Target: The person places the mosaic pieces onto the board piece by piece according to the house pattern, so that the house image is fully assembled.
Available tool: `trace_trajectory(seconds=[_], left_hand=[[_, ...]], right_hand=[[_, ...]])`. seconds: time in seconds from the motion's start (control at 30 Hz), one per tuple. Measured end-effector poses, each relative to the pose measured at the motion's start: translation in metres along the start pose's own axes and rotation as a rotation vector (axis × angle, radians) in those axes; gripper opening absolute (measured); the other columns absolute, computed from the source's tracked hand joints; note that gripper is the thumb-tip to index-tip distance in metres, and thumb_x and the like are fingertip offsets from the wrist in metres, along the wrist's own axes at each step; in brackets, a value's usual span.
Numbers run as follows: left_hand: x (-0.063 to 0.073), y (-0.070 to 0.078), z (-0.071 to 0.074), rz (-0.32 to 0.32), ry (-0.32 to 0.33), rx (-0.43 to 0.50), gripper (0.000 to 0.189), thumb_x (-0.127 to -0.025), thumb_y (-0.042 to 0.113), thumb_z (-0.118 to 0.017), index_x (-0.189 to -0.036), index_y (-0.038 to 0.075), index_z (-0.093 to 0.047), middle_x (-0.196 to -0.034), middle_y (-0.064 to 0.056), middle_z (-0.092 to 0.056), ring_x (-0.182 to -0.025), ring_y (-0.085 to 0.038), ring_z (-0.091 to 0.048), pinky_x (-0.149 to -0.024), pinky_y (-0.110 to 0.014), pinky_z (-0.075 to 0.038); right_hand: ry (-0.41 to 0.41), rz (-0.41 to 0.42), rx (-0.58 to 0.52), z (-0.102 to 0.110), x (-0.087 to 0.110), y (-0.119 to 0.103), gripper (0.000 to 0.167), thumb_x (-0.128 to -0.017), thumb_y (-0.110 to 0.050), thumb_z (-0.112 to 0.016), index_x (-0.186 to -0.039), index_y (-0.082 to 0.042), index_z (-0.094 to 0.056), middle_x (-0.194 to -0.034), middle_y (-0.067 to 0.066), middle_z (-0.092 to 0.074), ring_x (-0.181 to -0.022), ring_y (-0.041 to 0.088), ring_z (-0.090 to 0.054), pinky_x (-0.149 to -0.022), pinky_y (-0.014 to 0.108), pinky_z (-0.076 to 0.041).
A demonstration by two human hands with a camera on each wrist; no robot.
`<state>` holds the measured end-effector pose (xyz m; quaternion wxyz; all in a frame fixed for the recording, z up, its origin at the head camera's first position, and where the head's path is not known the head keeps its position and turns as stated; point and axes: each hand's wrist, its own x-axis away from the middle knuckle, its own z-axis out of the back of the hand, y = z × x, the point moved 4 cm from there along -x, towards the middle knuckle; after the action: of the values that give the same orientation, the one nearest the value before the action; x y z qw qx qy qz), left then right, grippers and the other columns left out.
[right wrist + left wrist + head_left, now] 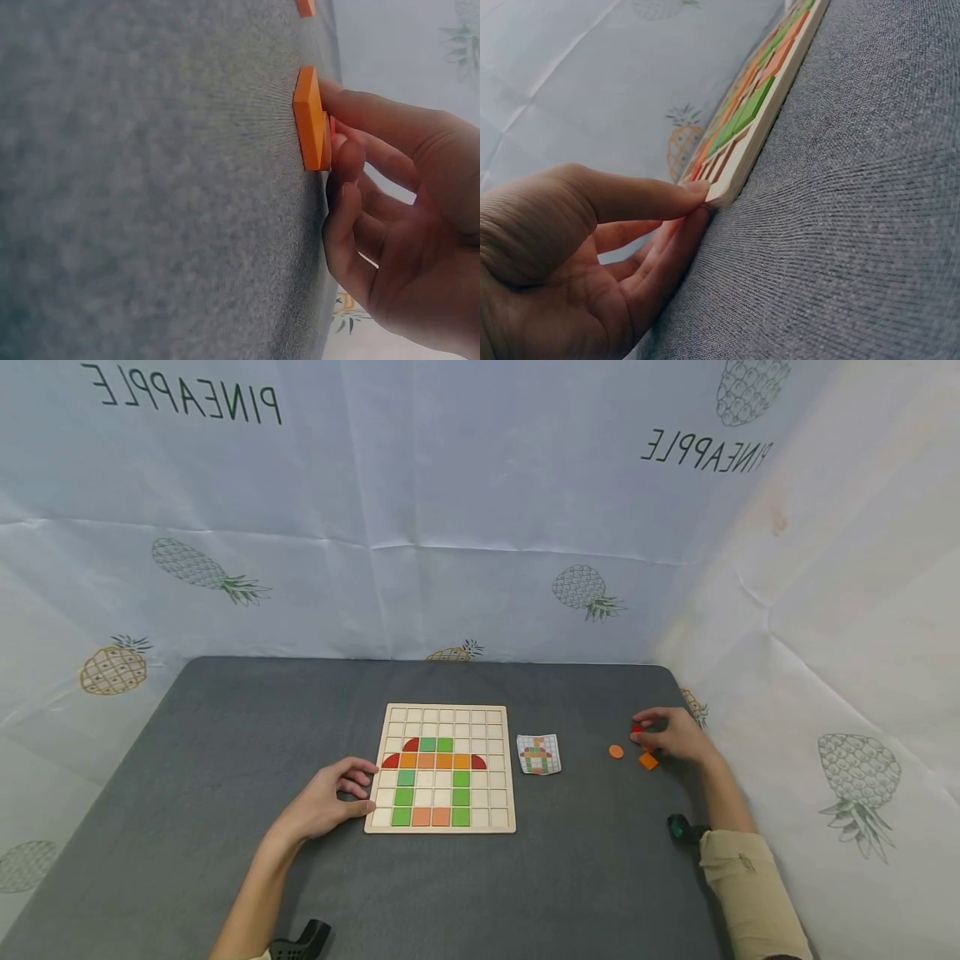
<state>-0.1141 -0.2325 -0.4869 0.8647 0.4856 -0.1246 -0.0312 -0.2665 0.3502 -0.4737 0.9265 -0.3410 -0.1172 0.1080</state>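
Observation:
My left hand holds the left edge of a wooden grid board. In the left wrist view the thumb lies on the board's corner, with the other fingers along its side. Green, orange and dark red flat pieces fill some of the squares, in a mushroom-like pattern. Over at the table's right side, my right hand pinches a small red piece between thumb and fingers, mostly hidden by them. Just beside the thumb lies an orange square piece. To its left is an orange round piece.
A small picture card with a coloured pattern on a grid lies right of the board. The dark grey table meets a pineapple-printed cloth at the back and right. Black wrist devices sit on both arms.

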Motion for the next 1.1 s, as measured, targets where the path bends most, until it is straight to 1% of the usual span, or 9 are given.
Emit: trace_trajectory(seconds=[0.13,0.27,0.47,0.57,0.63,0.73,0.8,0.87,1.1], left_hand=[[0.0,0.0,0.0,0.001,0.002,-0.002,0.052,-0.09,0.007,-0.086,-0.136,0.001,-0.063,-0.117,-0.016,-0.063,-0.097,-0.018,-0.063,-0.083,-0.024,-0.053],[0.0,0.0,0.0,0.002,0.0,-0.003,0.052,-0.09,0.007,-0.086,-0.136,0.0,-0.063,-0.117,-0.016,-0.063,-0.097,-0.019,-0.063,-0.082,-0.024,-0.053],[-0.001,-0.002,0.0,0.0,-0.001,0.0,0.052,-0.09,0.006,-0.086,-0.136,0.0,-0.063,-0.118,-0.016,-0.063,-0.098,-0.021,-0.063,-0.083,-0.024,-0.053],[-0.001,-0.002,-0.001,-0.004,-0.003,0.003,0.052,-0.09,0.006,-0.086,-0.136,0.0,-0.063,-0.118,-0.016,-0.063,-0.098,-0.02,-0.063,-0.083,-0.024,-0.053],[-0.001,-0.002,0.0,-0.005,-0.003,0.002,0.052,-0.09,0.007,-0.086,-0.136,0.0,-0.063,-0.118,-0.016,-0.063,-0.097,-0.019,-0.063,-0.083,-0.024,-0.053],[-0.001,-0.002,0.0,-0.01,-0.001,-0.002,0.052,-0.09,0.008,-0.086,-0.136,0.001,-0.063,-0.117,-0.016,-0.063,-0.096,-0.016,-0.063,-0.083,-0.024,-0.053],[0.0,-0.001,0.0,-0.014,0.0,-0.005,0.052,-0.09,0.008,-0.086,-0.136,0.001,-0.064,-0.117,-0.016,-0.063,-0.095,-0.015,-0.063,-0.083,-0.024,-0.053],[0.0,-0.001,0.0,-0.012,0.001,-0.002,0.051,-0.09,0.008,-0.086,-0.136,0.001,-0.064,-0.117,-0.016,-0.063,-0.095,-0.014,-0.063,-0.083,-0.024,-0.053],[0.0,-0.001,0.0,-0.001,-0.004,0.002,0.052,-0.091,0.008,-0.086,-0.137,0.002,-0.063,-0.118,-0.015,-0.063,-0.098,-0.019,-0.063,-0.083,-0.024,-0.053]], right_hand=[[-0.002,-0.014,-0.002,-0.001,-0.004,-0.001,0.04,-0.101,-0.02,-0.078,-0.131,0.006,-0.071,-0.114,0.025,-0.074,-0.071,0.009,-0.071,-0.063,0.028,-0.058],[-0.012,-0.007,0.007,-0.003,-0.005,-0.004,0.039,-0.103,-0.018,-0.076,-0.131,0.008,-0.07,-0.113,0.025,-0.074,-0.07,0.009,-0.071,-0.064,0.027,-0.058],[0.002,0.025,-0.007,-0.005,-0.005,-0.008,0.036,-0.104,-0.015,-0.073,-0.13,0.011,-0.069,-0.11,0.026,-0.074,-0.066,0.009,-0.07,-0.063,0.026,-0.059],[0.006,0.058,-0.03,-0.007,-0.005,-0.012,0.037,-0.104,-0.015,-0.073,-0.13,0.011,-0.069,-0.109,0.025,-0.074,-0.062,0.01,-0.07,-0.061,0.027,-0.059],[0.011,0.079,-0.044,-0.01,-0.007,-0.016,0.036,-0.104,-0.016,-0.074,-0.129,0.01,-0.07,-0.109,0.023,-0.073,-0.058,0.011,-0.067,-0.059,0.027,-0.057],[0.012,0.113,-0.049,-0.015,-0.011,-0.027,0.035,-0.104,-0.018,-0.075,-0.129,0.007,-0.071,-0.108,0.021,-0.073,-0.051,0.011,-0.057,-0.054,0.028,-0.052],[0.014,0.132,-0.041,-0.019,-0.014,-0.037,0.034,-0.103,-0.019,-0.075,-0.128,0.005,-0.073,-0.108,0.021,-0.073,-0.051,0.009,-0.051,-0.052,0.028,-0.048],[0.009,0.143,-0.041,-0.024,-0.018,-0.048,0.033,-0.103,-0.019,-0.076,-0.127,0.003,-0.074,-0.11,0.02,-0.074,-0.052,0.007,-0.049,-0.053,0.028,-0.046],[-0.018,0.204,-0.054,-0.044,-0.032,-0.096,0.036,-0.102,-0.024,-0.078,-0.128,0.0,-0.075,-0.113,0.019,-0.075,-0.048,0.007,-0.039,-0.052,0.028,-0.039]])
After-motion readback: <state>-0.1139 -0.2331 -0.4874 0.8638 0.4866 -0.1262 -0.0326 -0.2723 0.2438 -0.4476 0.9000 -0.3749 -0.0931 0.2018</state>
